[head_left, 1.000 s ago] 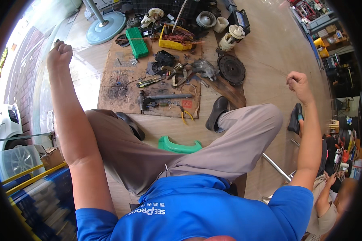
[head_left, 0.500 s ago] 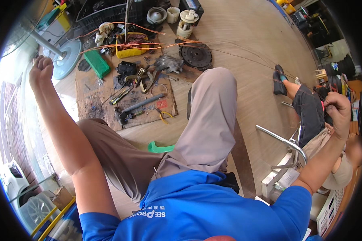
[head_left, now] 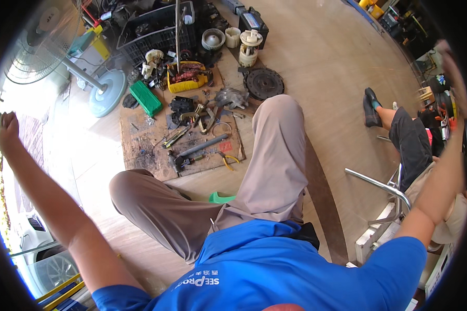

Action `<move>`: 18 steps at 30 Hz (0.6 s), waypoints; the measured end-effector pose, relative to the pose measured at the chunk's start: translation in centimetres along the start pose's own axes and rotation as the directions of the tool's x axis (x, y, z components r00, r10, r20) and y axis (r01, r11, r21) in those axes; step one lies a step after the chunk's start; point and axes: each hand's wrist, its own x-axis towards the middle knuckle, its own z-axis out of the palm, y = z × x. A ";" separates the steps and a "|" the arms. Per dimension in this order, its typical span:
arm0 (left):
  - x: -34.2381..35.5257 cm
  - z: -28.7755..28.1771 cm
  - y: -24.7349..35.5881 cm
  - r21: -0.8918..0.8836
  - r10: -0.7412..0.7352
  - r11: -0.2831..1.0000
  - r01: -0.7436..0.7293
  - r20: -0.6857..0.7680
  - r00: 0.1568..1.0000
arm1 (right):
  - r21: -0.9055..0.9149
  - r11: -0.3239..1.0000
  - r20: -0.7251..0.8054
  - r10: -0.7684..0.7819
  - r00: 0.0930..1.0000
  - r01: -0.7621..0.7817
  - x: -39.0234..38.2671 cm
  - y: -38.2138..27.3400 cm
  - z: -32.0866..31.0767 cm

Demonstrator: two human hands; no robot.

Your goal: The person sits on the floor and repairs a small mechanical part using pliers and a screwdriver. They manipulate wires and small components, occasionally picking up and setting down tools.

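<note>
My left arm is stretched out to the far left, and my left hand (head_left: 8, 132) is closed, raised beyond the standing fan. What it holds, if anything, cannot be made out. Out at the right rim, my right hand (head_left: 454, 78) is raised and smeared by motion, so its fingers cannot be read. No wire can be made out between the hands. In front of my knees lies a stained cardboard sheet (head_left: 140, 135), carrying a hammer (head_left: 174, 161), yellow-handled pliers (head_left: 228, 161) and a green box (head_left: 145, 98).
A standing fan (head_left: 106, 93) is at the left. Behind the cardboard are a yellow container (head_left: 189, 84) of copper-coloured scraps, a black crate (head_left: 155, 31), a battery (head_left: 254, 26) and a round dark disc (head_left: 264, 83). Another person's leg (head_left: 410, 145) and a metal-tube chair (head_left: 379, 186) are at right.
Both hands have moved outward, farther apart. Copper-coloured wires stretched across the scene before no longer show. The view has shifted, so the floor items sit lower and farther right.
</note>
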 end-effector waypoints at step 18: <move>-16.6 -34.5 -12.1 0.568 -0.393 0.772 0.284 0.077 0.916 | 0.227 0.564 0.649 0.520 0.555 -0.794 -19.5 24.5 39.5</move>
